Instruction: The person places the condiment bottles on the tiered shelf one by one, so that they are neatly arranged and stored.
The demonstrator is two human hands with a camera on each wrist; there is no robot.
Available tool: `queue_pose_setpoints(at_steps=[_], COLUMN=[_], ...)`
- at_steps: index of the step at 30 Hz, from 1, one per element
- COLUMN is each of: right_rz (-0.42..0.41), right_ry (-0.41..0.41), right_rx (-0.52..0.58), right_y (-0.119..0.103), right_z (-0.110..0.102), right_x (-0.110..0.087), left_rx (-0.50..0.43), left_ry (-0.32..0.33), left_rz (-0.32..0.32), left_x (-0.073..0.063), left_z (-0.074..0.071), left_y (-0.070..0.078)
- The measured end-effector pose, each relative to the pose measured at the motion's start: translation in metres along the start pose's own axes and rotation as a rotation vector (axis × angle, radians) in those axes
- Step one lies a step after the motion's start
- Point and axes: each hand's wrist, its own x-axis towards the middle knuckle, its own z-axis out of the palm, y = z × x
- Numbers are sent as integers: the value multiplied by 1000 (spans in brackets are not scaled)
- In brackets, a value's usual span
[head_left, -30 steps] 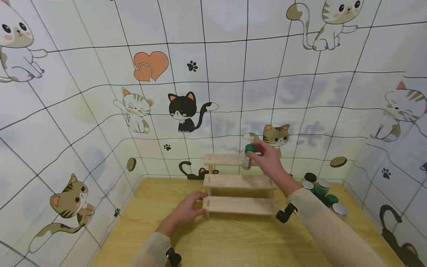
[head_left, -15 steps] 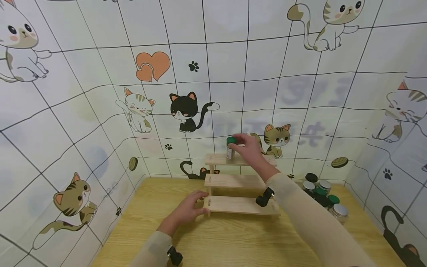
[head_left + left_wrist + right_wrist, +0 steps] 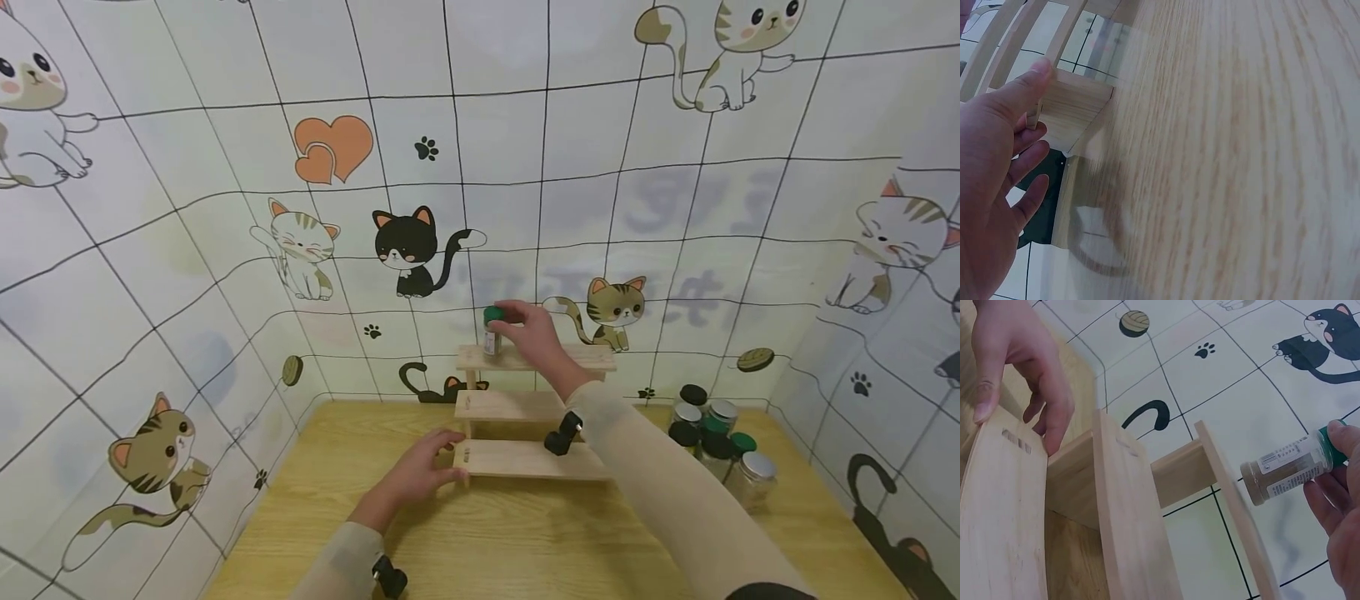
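The small clear round jar with a green lid and brown filling [image 3: 491,340] has moved left along the top step. It is now upright at that step's left end; whether its bottom touches the wood is hard to tell. The right hand [image 3: 531,333] pinches the lid, fingers and thumb only a lid apart. The left hand [image 3: 417,468], partly open, holds the lowest step's left end on the pale wooden three-step stand [image 3: 517,460]. Clear jars with black, green and silver lids [image 3: 717,448] stand to the right on the yellow wooden table [image 3: 465,542].
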Motion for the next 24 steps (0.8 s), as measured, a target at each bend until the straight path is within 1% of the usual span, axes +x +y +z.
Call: queue_pose_setpoints(at_steps=[4, 6, 12, 16, 19, 24], right_rz=[9, 12, -16, -3, 6, -4], right_ry=[7, 4, -4, -10, -16, -8], right_rx=[13, 0, -41, -34, -33, -48], right_y=[7, 10, 13, 12, 12, 12], right_z=[7, 10, 16, 16, 14, 7], right_x=[0, -1, 0, 1, 0, -10], left_rx=[-9, -11, -15, -15, -20, -21], left_ry=[4, 0, 7, 16, 14, 13], left_rz=[-2, -6, 11, 24, 23, 25], left_x=[-1, -2, -3, -3, -2, -2], left_z=[0, 1, 2, 1, 1, 0], left_y=[0, 0, -1, -2, -2, -1])
